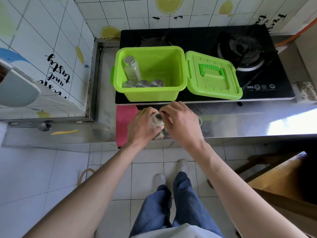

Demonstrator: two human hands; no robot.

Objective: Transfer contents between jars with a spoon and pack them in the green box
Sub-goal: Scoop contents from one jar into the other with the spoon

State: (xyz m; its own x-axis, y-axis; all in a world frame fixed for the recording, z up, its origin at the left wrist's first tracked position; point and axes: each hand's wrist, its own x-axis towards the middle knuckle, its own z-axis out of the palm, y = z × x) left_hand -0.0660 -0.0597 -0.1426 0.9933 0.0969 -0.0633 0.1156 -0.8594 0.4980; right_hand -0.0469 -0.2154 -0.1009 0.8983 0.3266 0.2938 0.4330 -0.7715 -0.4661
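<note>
Green box point(151, 94) stands open, and just in front of it the left hand point(142, 127) curls round an uncapped jar point(158, 119) while the right hand point(180, 120) pinches what looks like the spoon point(162, 112) at its mouth, so a steady jar should avoid spills.

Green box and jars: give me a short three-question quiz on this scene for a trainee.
1. How many capped jars are in the green box?
2. True or false: the lid is closed on the box.
3. Which hand grips the open jar in front of the box? A left, B right, C neither.
Key: 1. Four: three in a row and one taller, leaning. 2. False; the lid lies beside the box, on the stove. 3. A, the left hand.
</note>
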